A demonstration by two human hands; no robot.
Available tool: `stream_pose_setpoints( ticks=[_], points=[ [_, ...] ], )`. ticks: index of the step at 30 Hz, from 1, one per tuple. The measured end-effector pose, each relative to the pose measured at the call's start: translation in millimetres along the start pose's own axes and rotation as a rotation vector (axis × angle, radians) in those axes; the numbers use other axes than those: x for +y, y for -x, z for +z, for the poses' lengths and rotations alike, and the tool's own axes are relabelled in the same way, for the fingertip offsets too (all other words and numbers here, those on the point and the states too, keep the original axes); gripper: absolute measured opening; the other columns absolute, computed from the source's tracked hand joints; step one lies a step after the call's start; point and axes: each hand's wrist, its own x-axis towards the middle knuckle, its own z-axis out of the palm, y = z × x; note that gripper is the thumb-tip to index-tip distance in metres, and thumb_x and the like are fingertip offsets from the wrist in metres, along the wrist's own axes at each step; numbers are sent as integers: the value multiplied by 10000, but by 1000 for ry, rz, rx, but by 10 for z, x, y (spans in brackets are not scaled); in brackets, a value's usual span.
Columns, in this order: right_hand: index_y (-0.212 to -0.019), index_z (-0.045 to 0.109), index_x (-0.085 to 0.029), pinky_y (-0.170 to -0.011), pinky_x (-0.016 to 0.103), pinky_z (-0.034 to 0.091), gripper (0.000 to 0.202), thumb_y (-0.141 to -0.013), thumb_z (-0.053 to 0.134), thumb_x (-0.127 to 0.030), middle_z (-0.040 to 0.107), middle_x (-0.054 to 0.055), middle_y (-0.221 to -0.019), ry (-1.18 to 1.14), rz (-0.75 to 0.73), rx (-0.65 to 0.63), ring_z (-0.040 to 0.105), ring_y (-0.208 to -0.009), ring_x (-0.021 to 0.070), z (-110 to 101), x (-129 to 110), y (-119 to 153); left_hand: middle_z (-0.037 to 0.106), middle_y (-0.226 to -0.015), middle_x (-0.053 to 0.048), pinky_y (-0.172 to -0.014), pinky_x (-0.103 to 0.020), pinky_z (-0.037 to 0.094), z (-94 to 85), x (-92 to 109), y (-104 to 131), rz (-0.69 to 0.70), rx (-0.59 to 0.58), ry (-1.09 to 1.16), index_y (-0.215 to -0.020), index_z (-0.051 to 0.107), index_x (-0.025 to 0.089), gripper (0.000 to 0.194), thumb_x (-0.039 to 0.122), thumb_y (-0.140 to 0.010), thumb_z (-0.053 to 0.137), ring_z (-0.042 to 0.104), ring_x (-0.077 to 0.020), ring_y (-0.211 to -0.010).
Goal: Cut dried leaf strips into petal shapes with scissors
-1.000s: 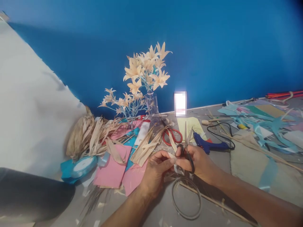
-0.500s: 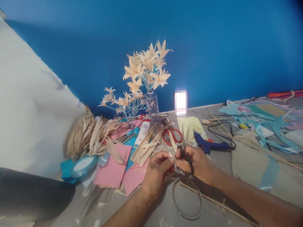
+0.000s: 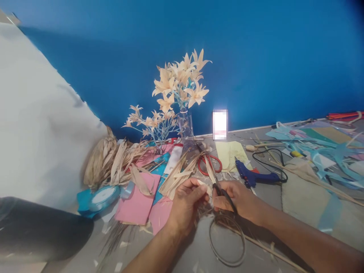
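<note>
My left hand (image 3: 184,206) is closed, thumb and forefinger pinching a small pale piece of dried husk (image 3: 203,183). Close beside it, my right hand (image 3: 241,201) is wrapped round black-handled scissors (image 3: 229,200). Their blades point away from me and look nearly together, just right of the husk piece. Below the hands lies a grey wire ring (image 3: 211,242) on the grey surface. Beyond the fingertips are red-handled scissors (image 3: 221,163) and a bundle of husk strips (image 3: 176,172).
Pale husk flowers (image 3: 182,81) stand in a clear bottle (image 3: 186,131) against the blue wall. Leftward lie pink paper (image 3: 138,206), a ribbon roll (image 3: 104,199) and bunched husks (image 3: 98,163). A blue glue gun (image 3: 256,176) lies right, near yellow paper (image 3: 230,151) and light-blue ribbons (image 3: 321,151).
The scissor blades, spread apart before, have come nearly together and tilted left. My hands have moved slightly apart, and the whole view has shifted a little.
</note>
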Motion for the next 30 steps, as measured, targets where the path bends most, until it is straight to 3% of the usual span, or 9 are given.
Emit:
stream_pose_setpoints(
  ticks=[5,9,17,20,23,27,30],
  points=[
    [-840,627,-169,-639,237,426,321,-702,801,-399,638,-10,-730,-91,-24,101,569,-684,145,-1,-14,-11,630,-649,-1,-558,-207,419,-17,7,-26,-98,-38,181,-716,614,158,261,239,-669,858,562,-103,-606],
    [-889,623,-175,-662,262,455,325,-664,804,-324,649,-2,-781,-104,-59,230,603,-712,163,1,-5,-26,608,-625,9,-544,-195,399,-1,-20,-8,-162,-57,177,-720,602,158,266,214,-666,857,533,-88,-573],
    [-793,610,-179,-541,240,397,276,-634,767,-341,579,-39,-625,-82,31,201,517,-563,129,-54,-87,-4,627,-659,-22,-602,-241,420,51,12,47,-190,-81,-28,-684,646,155,216,242,-616,831,571,-127,-618],
    [-719,609,-171,-510,218,358,200,-626,744,-286,541,-50,-610,16,58,118,460,-544,103,-96,-155,29,603,-640,-13,-620,-256,397,38,39,52,-126,-132,-190,-680,688,154,155,251,-644,804,535,-121,-606],
    [-740,623,-165,-505,208,344,156,-632,714,-231,532,-50,-612,91,58,120,446,-548,98,-114,-201,46,609,-636,-19,-628,-260,371,33,37,61,-109,-203,-324,-652,699,144,150,241,-669,812,509,-111,-601],
    [-782,640,-165,-496,217,339,232,-700,737,-360,552,-29,-624,94,15,202,444,-538,105,-121,-196,37,633,-635,-24,-637,-265,392,25,15,49,-120,-127,-200,-662,706,147,182,258,-646,849,525,-117,-600],
    [-692,645,-154,-484,232,312,446,-783,677,-589,562,3,-598,190,-55,104,434,-517,110,-118,-123,21,641,-633,-15,-634,-253,405,17,23,16,-60,-22,-59,-684,703,159,196,271,-644,858,525,-111,-592]
  ],
)
